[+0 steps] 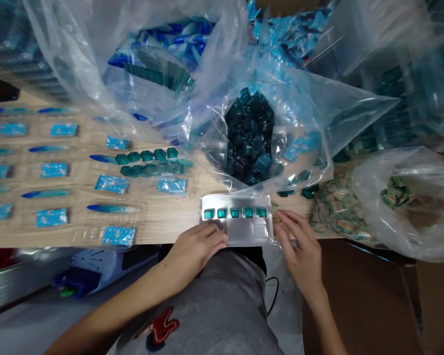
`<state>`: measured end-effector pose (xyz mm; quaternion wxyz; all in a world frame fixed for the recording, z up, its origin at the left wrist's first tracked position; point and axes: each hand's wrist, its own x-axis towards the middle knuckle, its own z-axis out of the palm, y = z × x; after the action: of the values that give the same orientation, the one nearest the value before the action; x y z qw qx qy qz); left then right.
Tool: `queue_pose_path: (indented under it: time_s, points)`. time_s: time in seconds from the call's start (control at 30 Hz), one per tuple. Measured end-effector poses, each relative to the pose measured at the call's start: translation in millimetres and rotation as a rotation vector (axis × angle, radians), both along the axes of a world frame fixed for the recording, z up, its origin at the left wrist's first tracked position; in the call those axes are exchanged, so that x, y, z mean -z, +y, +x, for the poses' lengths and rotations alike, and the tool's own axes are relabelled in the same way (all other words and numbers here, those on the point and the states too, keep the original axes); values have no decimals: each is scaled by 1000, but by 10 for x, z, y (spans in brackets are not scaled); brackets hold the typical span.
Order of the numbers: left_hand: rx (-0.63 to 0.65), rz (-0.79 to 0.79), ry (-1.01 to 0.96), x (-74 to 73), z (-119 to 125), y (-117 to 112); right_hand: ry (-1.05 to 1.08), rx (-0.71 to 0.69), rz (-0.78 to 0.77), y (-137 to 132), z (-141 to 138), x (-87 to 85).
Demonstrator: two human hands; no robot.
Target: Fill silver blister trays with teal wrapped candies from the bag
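A shallow silver tray lies at the table's front edge. Five-or-so is not needed to tell its row: several small teal plastic pots sit along its back half. Over the tray's front left corner, my left hand is closed, its fingers bent together on the rim. Beside the right rim is my right hand, with fingers and thumb apart and fingertips close to the tray's edge. Behind the tray, a clear plastic bag holds a heap of dark teal pots.
Clear blister trays with blue-white brushes and blue packets cover the left side. Strips of teal pots lie behind them. Bags of blue brushes and blue packets stand behind. A bag of striped pieces is at right.
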<state>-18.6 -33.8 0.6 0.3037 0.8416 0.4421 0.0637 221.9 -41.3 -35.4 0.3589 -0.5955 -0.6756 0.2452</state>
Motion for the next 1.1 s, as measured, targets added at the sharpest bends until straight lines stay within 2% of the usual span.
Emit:
queue_pose_path:
  time_s: [0.1, 0.23, 0.43, 0.53, 0.63, 0.73, 0.8, 0.93, 1.03, 1.1]
  points:
    - [33, -97, 43, 25, 20, 88, 33, -10, -89, -96, -4, 23]
    - [77, -195, 54, -23, 33, 199, 76, 1, -179, -147, -9, 27]
    - [132, -288, 61, -80, 1, 275, 98, -27, -207, -150, -4, -1]
    - [159, -158, 168, -25, 75, 184, 95, -33, -207, -152, -4, -7]
    - [162, 124, 328, 52, 219, 40, 76, -37, -196, -155, 8, -14]
    - [177, 412, 269, 64, 295, -23, 44, -81, -153, -149, 17, -45]
    - [143, 513, 126, -1, 273, 13, 49, -118, -87, -130, 4, -87]
    - [45, 550, -87, -244, 167, 148, 131, -122, 40, -20, -48, -257]
    - [52, 636, -196, -420, 85, 179, 147, -210, 98, 65, 45, -502]
    - [27, 600, -272, -513, 4, 190, 123, -283, 91, 45, 233, -725]
